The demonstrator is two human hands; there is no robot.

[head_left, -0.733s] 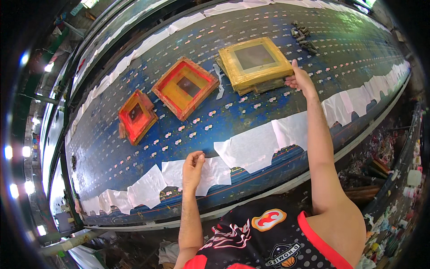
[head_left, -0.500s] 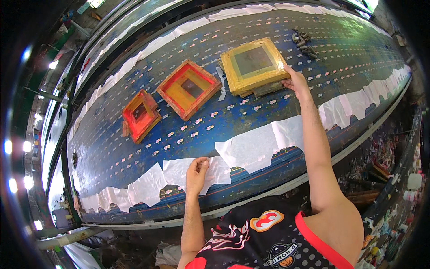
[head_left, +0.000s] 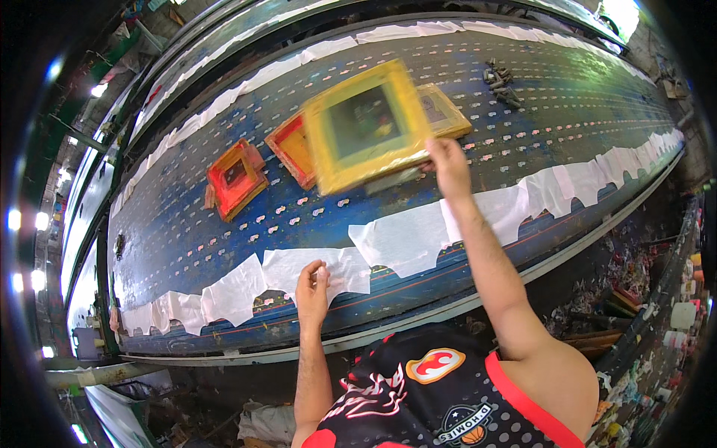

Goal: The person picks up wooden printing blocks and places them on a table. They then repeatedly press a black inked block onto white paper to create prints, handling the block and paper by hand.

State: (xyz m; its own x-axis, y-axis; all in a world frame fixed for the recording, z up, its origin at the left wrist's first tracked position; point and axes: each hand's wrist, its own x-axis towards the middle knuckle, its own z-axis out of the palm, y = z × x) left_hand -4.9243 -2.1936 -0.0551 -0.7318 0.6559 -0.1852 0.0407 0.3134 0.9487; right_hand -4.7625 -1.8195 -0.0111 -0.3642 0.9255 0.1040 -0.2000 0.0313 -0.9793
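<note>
My right hand [head_left: 450, 170] grips a yellow-edged screen printing frame [head_left: 364, 123] by its near right corner. Tilted and raised above the long table [head_left: 246, 276], this frame shows a see-through mesh in its middle, blurred by motion. Behind it, another yellow screen frame [head_left: 447, 110] lies partly hidden. To its left, a red and yellow frame [head_left: 287, 142] is half covered by the raised one. Farther left sits a smaller red frame [head_left: 237, 179]. My left hand [head_left: 311, 290] hovers over white cloth pieces [head_left: 340, 270] at the near edge, fingers curled; what they hold, if anything, is hidden.
Small printed motifs in rows cover the dark blue tabletop. White cloth pieces line the far edge [head_left: 328, 51] too. A pile of dark cylindrical pieces [head_left: 502, 82] lies at the back right. Bottles and scraps [head_left: 681, 317] clutter the floor side at right.
My right hand has lifted the upper yellow screen frame off the stack and carried it left, uncovering the one beneath. My left hand stays near the cloth, with its fingers still curled.
</note>
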